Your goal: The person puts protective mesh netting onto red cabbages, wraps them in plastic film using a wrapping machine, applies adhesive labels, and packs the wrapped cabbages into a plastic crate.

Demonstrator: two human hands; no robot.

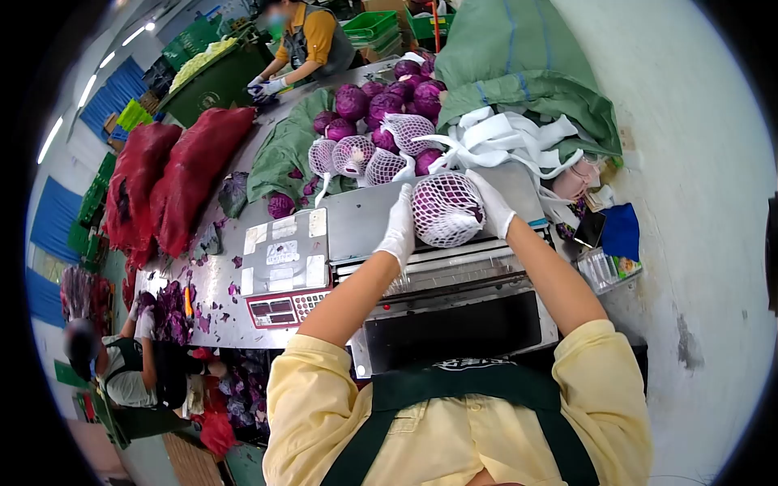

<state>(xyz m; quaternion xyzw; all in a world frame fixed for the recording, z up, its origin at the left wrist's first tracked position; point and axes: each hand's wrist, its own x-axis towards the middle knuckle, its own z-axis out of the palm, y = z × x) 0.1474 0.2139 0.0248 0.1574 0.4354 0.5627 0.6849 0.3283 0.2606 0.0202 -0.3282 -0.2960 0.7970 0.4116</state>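
Observation:
A purple cabbage in a white foam net (pixel 447 209) is held between my two white-gloved hands, above the metal top of a wrapping machine (pixel 365 223). My left hand (pixel 399 227) presses on its left side, and my right hand (pixel 491 204) grips its right side. Just beyond, several netted cabbages (pixel 354 155) stand in a row, with a heap of bare purple cabbages (pixel 384 108) behind them. Loose white foam nets (pixel 510 139) are piled near my right hand.
A digital scale (pixel 285 259) stands left of the machine. Red mesh sacks (pixel 194 182) lie along the table's left side, and a green sack (pixel 519 65) is at the far right. Two co-workers (pixel 316 40) handle produce at the far end and on the left. A phone (pixel 590 229) lies at right.

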